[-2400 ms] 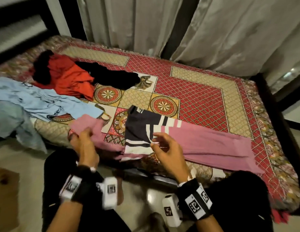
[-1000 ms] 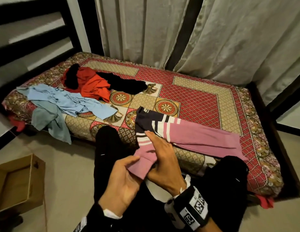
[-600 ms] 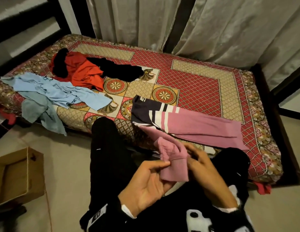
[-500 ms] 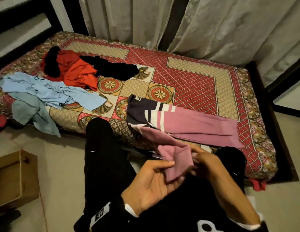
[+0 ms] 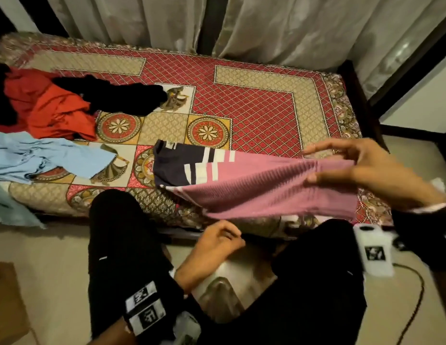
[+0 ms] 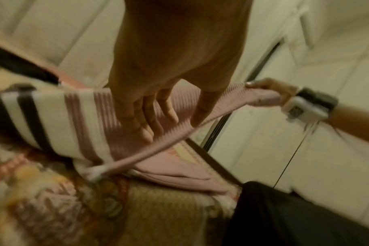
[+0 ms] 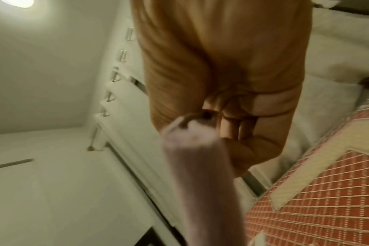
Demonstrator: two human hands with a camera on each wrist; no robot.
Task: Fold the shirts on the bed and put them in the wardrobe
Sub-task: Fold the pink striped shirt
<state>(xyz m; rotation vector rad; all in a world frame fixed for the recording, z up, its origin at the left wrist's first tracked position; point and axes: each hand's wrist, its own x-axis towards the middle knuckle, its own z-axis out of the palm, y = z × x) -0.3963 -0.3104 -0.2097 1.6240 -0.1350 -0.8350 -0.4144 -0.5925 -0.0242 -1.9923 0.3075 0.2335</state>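
A bedroom in a home.
A low bed (image 5: 254, 113) with a red and gold patterned cover stands against pale curtains (image 5: 279, 28), loose clothes (image 5: 50, 108) lie on its left side, and white wardrobe doors (image 7: 120, 116) show nearby.

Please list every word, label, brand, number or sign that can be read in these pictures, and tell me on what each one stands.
No text can be read.
Left wrist band: black-and-white square marker patterns, no words.
White camera block on the right wrist: one such marker, no words.
Small white tag at the collar of the pink striped shirt: too small and blurred to read.
Bedsheet: printed patterns only.
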